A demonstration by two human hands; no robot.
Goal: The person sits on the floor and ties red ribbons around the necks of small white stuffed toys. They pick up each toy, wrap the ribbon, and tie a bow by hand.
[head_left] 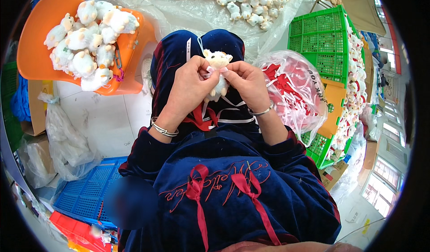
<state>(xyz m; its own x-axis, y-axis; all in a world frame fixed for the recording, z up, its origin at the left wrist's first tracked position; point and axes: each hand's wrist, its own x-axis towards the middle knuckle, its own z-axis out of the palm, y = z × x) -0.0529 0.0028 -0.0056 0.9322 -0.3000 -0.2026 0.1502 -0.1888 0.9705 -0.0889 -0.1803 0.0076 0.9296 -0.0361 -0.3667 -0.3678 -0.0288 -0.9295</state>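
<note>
Head view: counted two hands, left hand (195,79) and right hand (249,82), close together in front of the body; found both with thumb and fingertips clamped on one pale pink ribbon (210,70) at the neck of one white-and-cream plush toy (218,60); located that toy above the lap, between the hands, with head toward the knees; noted one bangle on the right wrist (263,110), more than one on the left, exact number not readable.

Counted one orange chair (33,39) at left, bearing roughly a dozen similar toys (83,39), heaped and overlapping, therefore not countable exactly; noted one blue crate (85,191) below it, nearer the body.

Recorded several red and white ribbons (201,117) across the lap, tangled beyond count; one clear bag (316,106) of red ribbons just beside the right hand; beyond it, green crate panels (318,43), number of crates not determinable, with many toys (357,73) alongside; observed one clear plastic sheet (179,14) beyond the knees, carrying dozens more.
</note>
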